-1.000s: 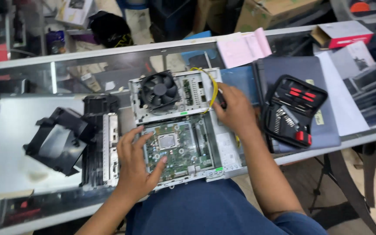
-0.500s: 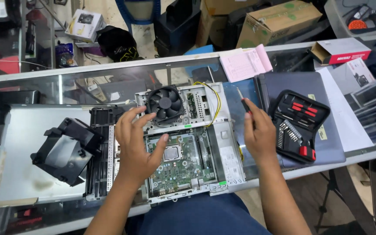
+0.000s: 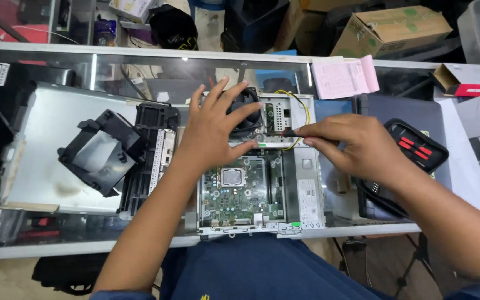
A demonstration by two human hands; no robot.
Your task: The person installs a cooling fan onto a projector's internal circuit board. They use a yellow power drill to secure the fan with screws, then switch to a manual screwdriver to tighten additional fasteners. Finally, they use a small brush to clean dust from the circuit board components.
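Observation:
An opened small desktop computer (image 3: 304, 191) lies on the glass counter with its green motherboard (image 3: 240, 189) and bare processor socket showing. My left hand (image 3: 215, 128) rests spread over the black cooling fan (image 3: 251, 114) at the case's far end, fingers apart. My right hand (image 3: 356, 147) pinches a thin screwdriver (image 3: 289, 133) whose tip points left at the case near the fan and the yellow wires (image 3: 301, 111).
A black plastic shroud (image 3: 98, 150) sits on a grey metal cover (image 3: 45, 147) at left, beside a black drive cage (image 3: 154, 147). An open screwdriver kit (image 3: 418, 150) lies at right. Pink paper pad (image 3: 343, 76), cardboard boxes (image 3: 395, 28) and clutter lie beyond the counter.
My left hand slid from the motherboard up onto the fan. My right hand moved left, bringing the screwdriver over the case beside the fan. The camera has come closer.

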